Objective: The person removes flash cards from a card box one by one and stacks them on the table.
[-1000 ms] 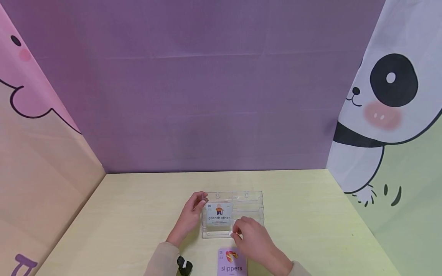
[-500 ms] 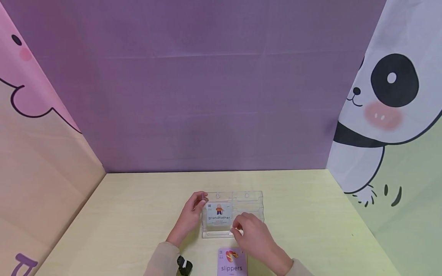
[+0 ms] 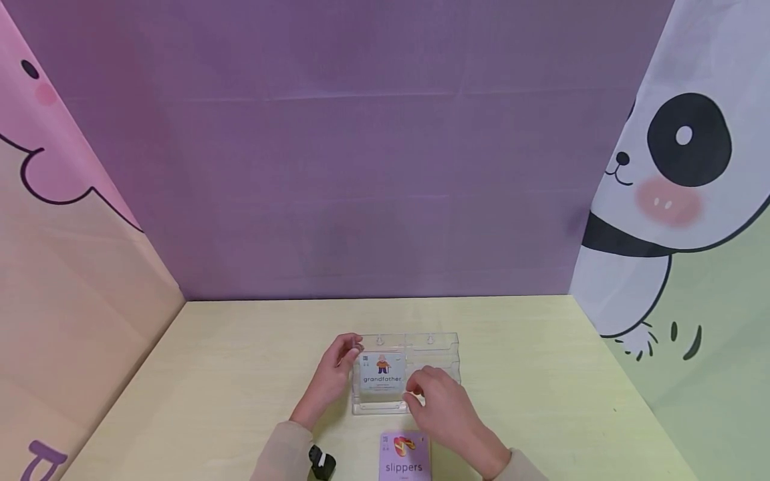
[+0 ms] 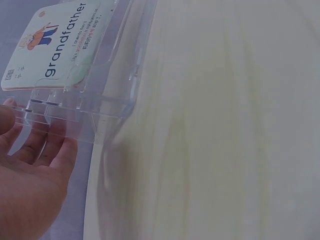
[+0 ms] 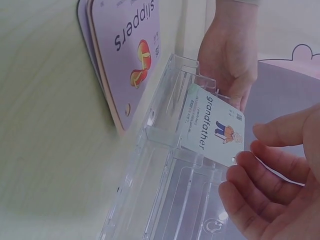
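Note:
A clear plastic card holder (image 3: 380, 408) with stepped compartments in two columns stands tilted on the table. In its left column sits a white card (image 3: 382, 378) reading "grandfather", with a drawn figure holding a cane. My left hand (image 3: 332, 367) grips the holder's left side, thumb in front and fingers behind, as the left wrist view shows. My right hand (image 3: 444, 407) hovers before the right column, fingers loosely bent and nothing between them. In the right wrist view, its fingertips (image 5: 244, 159) are right by the card's corner.
A stack of cards (image 3: 404, 461) lies in front of the holder, its purple top one reading "slippers". A small black object (image 3: 323, 463) with a white part is beside my left sleeve. A purple backdrop (image 3: 373, 167) rises behind the table, with cartoon-printed panels at both sides.
My right hand has shifted slightly up from near the holder's lower front edge, its thumb and forefinger parting a little. The left hand, holder and cards stay in place.

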A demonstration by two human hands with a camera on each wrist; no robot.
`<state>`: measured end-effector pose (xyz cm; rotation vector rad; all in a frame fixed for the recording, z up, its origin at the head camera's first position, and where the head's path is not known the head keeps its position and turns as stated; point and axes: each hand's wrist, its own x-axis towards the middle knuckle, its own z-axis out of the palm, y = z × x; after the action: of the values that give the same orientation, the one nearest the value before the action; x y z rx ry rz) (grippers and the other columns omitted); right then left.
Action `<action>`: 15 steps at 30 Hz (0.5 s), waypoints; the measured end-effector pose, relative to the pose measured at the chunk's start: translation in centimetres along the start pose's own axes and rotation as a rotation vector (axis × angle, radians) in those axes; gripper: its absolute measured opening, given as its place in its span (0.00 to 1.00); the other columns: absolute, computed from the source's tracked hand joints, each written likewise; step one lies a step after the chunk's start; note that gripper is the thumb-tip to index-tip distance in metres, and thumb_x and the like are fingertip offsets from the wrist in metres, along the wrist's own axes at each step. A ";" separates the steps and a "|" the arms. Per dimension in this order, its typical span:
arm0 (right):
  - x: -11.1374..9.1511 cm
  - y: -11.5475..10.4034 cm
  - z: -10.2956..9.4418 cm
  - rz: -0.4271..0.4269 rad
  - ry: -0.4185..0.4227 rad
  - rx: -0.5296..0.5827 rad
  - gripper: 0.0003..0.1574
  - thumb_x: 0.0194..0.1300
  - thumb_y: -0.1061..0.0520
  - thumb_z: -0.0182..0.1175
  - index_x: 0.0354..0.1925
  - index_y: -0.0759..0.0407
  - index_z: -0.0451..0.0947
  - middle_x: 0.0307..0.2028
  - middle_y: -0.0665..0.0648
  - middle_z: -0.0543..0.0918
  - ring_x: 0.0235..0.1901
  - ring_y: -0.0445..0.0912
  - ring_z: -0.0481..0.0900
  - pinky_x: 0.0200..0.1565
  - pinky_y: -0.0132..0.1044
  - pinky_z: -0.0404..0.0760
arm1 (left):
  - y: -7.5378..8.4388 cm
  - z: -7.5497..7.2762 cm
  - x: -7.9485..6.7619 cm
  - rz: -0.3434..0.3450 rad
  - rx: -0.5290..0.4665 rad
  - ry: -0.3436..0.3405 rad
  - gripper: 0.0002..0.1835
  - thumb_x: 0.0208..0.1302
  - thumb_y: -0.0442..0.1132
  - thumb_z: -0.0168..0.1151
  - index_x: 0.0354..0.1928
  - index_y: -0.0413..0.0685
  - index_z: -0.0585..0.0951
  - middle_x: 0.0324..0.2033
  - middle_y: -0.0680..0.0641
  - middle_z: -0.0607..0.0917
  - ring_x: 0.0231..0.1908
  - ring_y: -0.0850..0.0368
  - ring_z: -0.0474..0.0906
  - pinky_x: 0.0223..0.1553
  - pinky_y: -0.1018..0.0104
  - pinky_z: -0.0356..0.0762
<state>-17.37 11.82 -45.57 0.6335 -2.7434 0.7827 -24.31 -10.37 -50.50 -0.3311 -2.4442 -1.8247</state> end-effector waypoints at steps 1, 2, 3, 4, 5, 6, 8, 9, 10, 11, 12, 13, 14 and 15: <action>0.0 0.0 0.0 -0.002 0.002 -0.003 0.06 0.58 0.56 0.66 0.28 0.50 0.77 0.26 0.41 0.74 0.29 0.37 0.69 0.29 0.30 0.72 | 0.0 0.0 0.0 0.007 0.000 0.002 0.15 0.72 0.36 0.49 0.58 0.46 0.70 0.52 0.45 0.78 0.57 0.49 0.72 0.63 0.51 0.65; 0.0 0.0 -0.1 -0.003 0.003 -0.005 0.06 0.58 0.56 0.66 0.28 0.50 0.77 0.26 0.41 0.74 0.29 0.37 0.69 0.29 0.30 0.72 | -0.1 0.0 0.0 0.011 0.004 0.003 0.15 0.72 0.36 0.49 0.58 0.46 0.70 0.52 0.45 0.78 0.57 0.49 0.72 0.63 0.51 0.66; 0.1 0.0 -0.1 -0.003 0.005 -0.007 0.06 0.58 0.56 0.66 0.28 0.50 0.77 0.26 0.41 0.74 0.29 0.37 0.70 0.29 0.30 0.72 | -0.1 0.0 0.1 0.012 0.008 0.005 0.15 0.73 0.36 0.49 0.58 0.46 0.70 0.52 0.45 0.78 0.56 0.49 0.72 0.63 0.51 0.66; 0.1 -0.1 -0.1 -0.004 0.006 -0.008 0.06 0.58 0.56 0.66 0.28 0.50 0.77 0.26 0.42 0.74 0.30 0.37 0.70 0.29 0.30 0.72 | 0.4 -0.1 -0.1 0.005 0.008 0.000 0.15 0.73 0.35 0.48 0.58 0.44 0.70 0.53 0.44 0.78 0.57 0.48 0.72 0.63 0.50 0.66; 0.1 -0.1 -0.1 -0.004 0.008 -0.009 0.06 0.58 0.56 0.66 0.28 0.50 0.77 0.27 0.42 0.74 0.30 0.38 0.70 0.29 0.30 0.72 | 0.8 -0.1 -0.2 0.005 0.008 -0.004 0.15 0.73 0.35 0.48 0.59 0.42 0.70 0.53 0.42 0.77 0.57 0.47 0.72 0.63 0.50 0.66; 0.1 -0.1 -0.1 -0.005 0.011 -0.010 0.06 0.58 0.56 0.66 0.28 0.50 0.77 0.27 0.43 0.75 0.30 0.38 0.70 0.29 0.30 0.73 | 1.4 -0.2 -0.4 0.002 0.007 -0.008 0.15 0.73 0.34 0.47 0.59 0.41 0.70 0.53 0.41 0.77 0.57 0.46 0.72 0.63 0.49 0.66; 0.2 -0.1 -0.1 -0.003 0.019 -0.013 0.06 0.58 0.56 0.66 0.28 0.51 0.77 0.27 0.43 0.75 0.30 0.38 0.70 0.30 0.31 0.73 | 2.4 -0.3 -0.7 -0.011 0.004 -0.019 0.15 0.73 0.32 0.47 0.59 0.39 0.69 0.54 0.39 0.76 0.58 0.45 0.71 0.64 0.48 0.64; 0.2 -0.1 -0.1 -0.002 0.023 -0.013 0.06 0.58 0.56 0.66 0.29 0.51 0.77 0.27 0.44 0.75 0.30 0.38 0.70 0.30 0.31 0.73 | 2.9 -0.3 -0.9 -0.016 0.002 -0.024 0.16 0.73 0.32 0.47 0.59 0.37 0.69 0.54 0.38 0.76 0.58 0.44 0.71 0.64 0.48 0.64; 0.3 -0.1 -0.1 -0.001 0.029 -0.014 0.05 0.58 0.56 0.66 0.29 0.51 0.77 0.27 0.44 0.75 0.30 0.38 0.70 0.30 0.31 0.73 | 3.4 -0.4 -1.0 -0.020 -0.003 -0.029 0.16 0.73 0.31 0.46 0.59 0.36 0.68 0.54 0.37 0.76 0.58 0.43 0.71 0.64 0.48 0.64; 0.3 -0.1 -0.1 0.000 0.035 -0.014 0.05 0.58 0.56 0.65 0.29 0.51 0.77 0.27 0.44 0.75 0.30 0.38 0.70 0.30 0.31 0.74 | 3.4 -0.4 -1.0 -0.016 -0.004 -0.029 0.15 0.73 0.31 0.46 0.59 0.37 0.68 0.54 0.37 0.76 0.58 0.43 0.71 0.64 0.48 0.64; 0.3 -0.1 -0.1 0.001 0.041 -0.014 0.05 0.58 0.56 0.65 0.29 0.51 0.77 0.27 0.44 0.75 0.30 0.38 0.70 0.31 0.31 0.74 | 3.4 -0.4 -1.0 -0.014 -0.002 -0.028 0.15 0.73 0.31 0.46 0.59 0.37 0.69 0.54 0.37 0.76 0.57 0.44 0.71 0.64 0.48 0.64; 0.3 -0.1 -0.1 0.001 0.048 -0.014 0.05 0.58 0.56 0.65 0.29 0.51 0.77 0.28 0.44 0.76 0.30 0.38 0.70 0.31 0.31 0.74 | 3.4 -0.4 -1.0 -0.013 -0.001 -0.029 0.15 0.73 0.31 0.46 0.59 0.37 0.68 0.53 0.37 0.76 0.57 0.44 0.71 0.64 0.48 0.64; 0.4 -0.1 -0.1 -0.002 0.055 -0.011 0.05 0.58 0.56 0.65 0.30 0.51 0.77 0.28 0.45 0.76 0.30 0.38 0.70 0.32 0.32 0.75 | 3.3 -0.4 -1.0 -0.013 -0.002 -0.029 0.15 0.73 0.31 0.46 0.59 0.37 0.69 0.53 0.37 0.76 0.57 0.44 0.71 0.63 0.48 0.64; 0.4 -0.1 -0.1 -0.005 0.063 -0.011 0.05 0.58 0.56 0.65 0.30 0.51 0.78 0.28 0.45 0.76 0.31 0.38 0.71 0.32 0.32 0.75 | 3.3 -0.4 -1.0 -0.012 -0.003 -0.028 0.15 0.73 0.31 0.46 0.59 0.37 0.69 0.53 0.37 0.76 0.57 0.44 0.71 0.63 0.48 0.65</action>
<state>-17.68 11.68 -45.30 0.6021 -2.6864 0.7727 -22.61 -9.97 -47.45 -0.3448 -2.4673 -1.8415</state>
